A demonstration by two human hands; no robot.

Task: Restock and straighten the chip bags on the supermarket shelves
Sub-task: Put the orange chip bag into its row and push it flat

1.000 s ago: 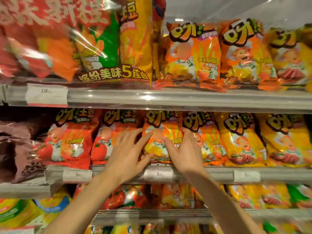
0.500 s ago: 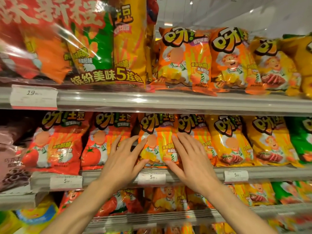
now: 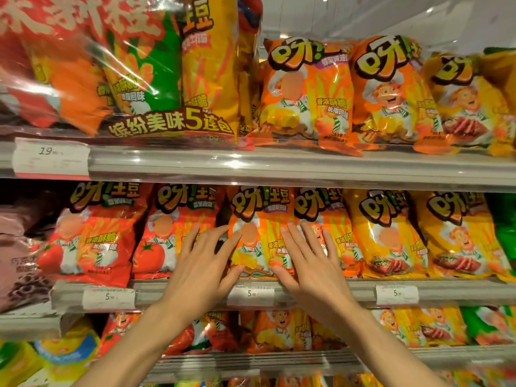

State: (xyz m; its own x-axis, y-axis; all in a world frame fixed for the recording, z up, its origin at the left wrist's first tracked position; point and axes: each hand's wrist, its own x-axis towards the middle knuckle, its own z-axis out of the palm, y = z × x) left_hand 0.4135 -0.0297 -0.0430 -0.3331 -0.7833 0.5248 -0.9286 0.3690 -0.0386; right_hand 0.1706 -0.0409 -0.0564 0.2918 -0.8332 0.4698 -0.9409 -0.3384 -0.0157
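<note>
An orange chip bag (image 3: 258, 233) stands upright in the middle of the middle shelf (image 3: 321, 291). My left hand (image 3: 206, 263) lies flat against its left edge, fingers straight and spread, thumb at the bag's bottom corner. My right hand (image 3: 310, 261) presses flat on its right side and overlaps the neighbouring orange bag (image 3: 335, 233). Two red tomato bags (image 3: 95, 233) stand to the left, and yellow bags (image 3: 388, 233) to the right.
The top shelf (image 3: 279, 166) carries a large multipack (image 3: 145, 79) at left and orange bags (image 3: 304, 90) at right. A lower shelf (image 3: 251, 361) holds more red, orange, yellow and green bags. Brown bags (image 3: 19, 255) sit at far left. Price tags (image 3: 250, 294) line the shelf rails.
Both hands have slid slightly lower on the orange bag, the right hand spreading flatter across its front. The view has shifted left and up a little.
</note>
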